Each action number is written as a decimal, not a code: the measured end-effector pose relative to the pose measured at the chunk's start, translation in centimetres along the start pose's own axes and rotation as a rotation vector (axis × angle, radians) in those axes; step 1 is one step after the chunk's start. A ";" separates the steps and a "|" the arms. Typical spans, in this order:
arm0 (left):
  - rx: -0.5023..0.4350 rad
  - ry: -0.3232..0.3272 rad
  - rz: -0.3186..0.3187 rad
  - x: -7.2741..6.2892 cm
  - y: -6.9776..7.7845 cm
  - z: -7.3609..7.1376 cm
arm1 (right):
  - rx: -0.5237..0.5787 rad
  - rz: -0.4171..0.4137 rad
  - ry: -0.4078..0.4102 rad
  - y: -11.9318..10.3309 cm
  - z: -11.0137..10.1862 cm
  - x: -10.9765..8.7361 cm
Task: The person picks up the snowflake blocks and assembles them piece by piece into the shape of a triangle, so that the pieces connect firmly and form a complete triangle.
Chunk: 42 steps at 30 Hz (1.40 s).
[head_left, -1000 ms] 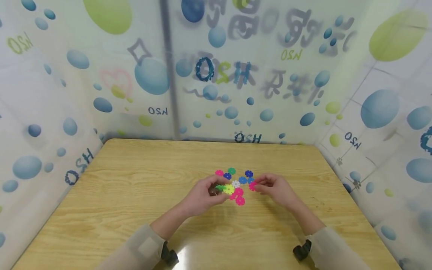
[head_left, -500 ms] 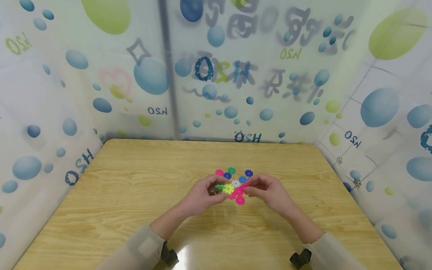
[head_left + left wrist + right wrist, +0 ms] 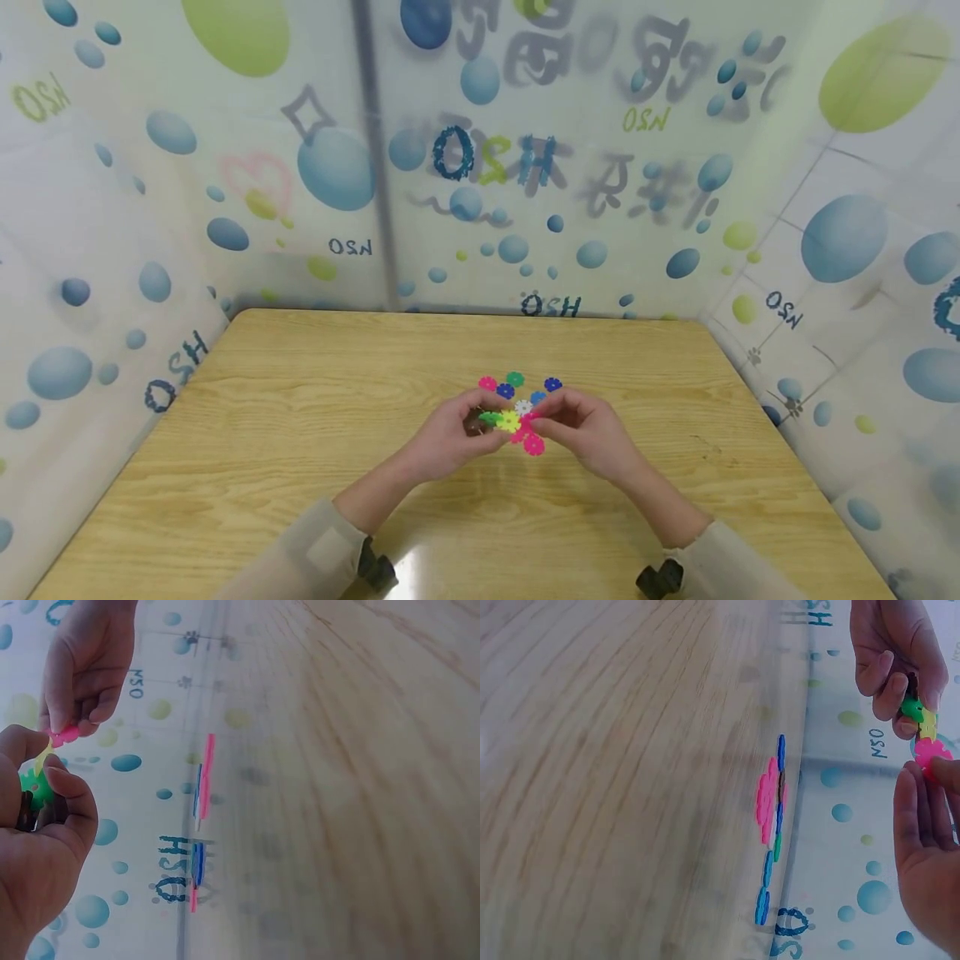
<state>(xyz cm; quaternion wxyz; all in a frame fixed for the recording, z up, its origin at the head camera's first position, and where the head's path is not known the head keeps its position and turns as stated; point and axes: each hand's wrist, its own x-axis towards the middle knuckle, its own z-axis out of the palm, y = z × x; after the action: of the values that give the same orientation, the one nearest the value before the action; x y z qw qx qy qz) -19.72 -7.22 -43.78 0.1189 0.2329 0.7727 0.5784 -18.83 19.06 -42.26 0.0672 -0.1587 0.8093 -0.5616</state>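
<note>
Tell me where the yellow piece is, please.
In the right wrist view, the yellow piece is at right, between the green piece in the left hand and a pink piece.

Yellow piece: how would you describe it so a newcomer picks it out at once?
Start at the wooden table, then go to the left hand raised above it. The yellow piece, a notched disc, is in that hand's grip, between a green piece and the pink piece that the right hand pinches. No other piece is yellow.
</note>
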 end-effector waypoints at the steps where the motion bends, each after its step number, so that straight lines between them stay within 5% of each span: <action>1: -0.004 -0.002 0.000 0.0 0.0 0.0 | -0.007 -0.010 0.007 0.0 0.1 0.0; 8: -0.015 0.001 -0.009 0.1 0.1 0.1 | -0.033 -0.076 0.068 -0.2 0.8 -0.4; 20: -0.036 -0.005 -0.009 0.1 0.1 0.3 | 0.004 -0.070 0.143 0.1 1.7 -0.8; 42: -0.079 -0.012 -0.030 0.2 0.0 0.2 | -0.030 -0.106 0.155 -0.2 2.2 -0.5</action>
<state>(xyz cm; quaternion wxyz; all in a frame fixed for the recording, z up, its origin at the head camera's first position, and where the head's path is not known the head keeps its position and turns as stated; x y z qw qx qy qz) -19.83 -6.97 -43.76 0.1412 0.2201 0.7519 0.6052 -17.73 17.20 -42.93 -0.0280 -0.1583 0.8107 -0.5629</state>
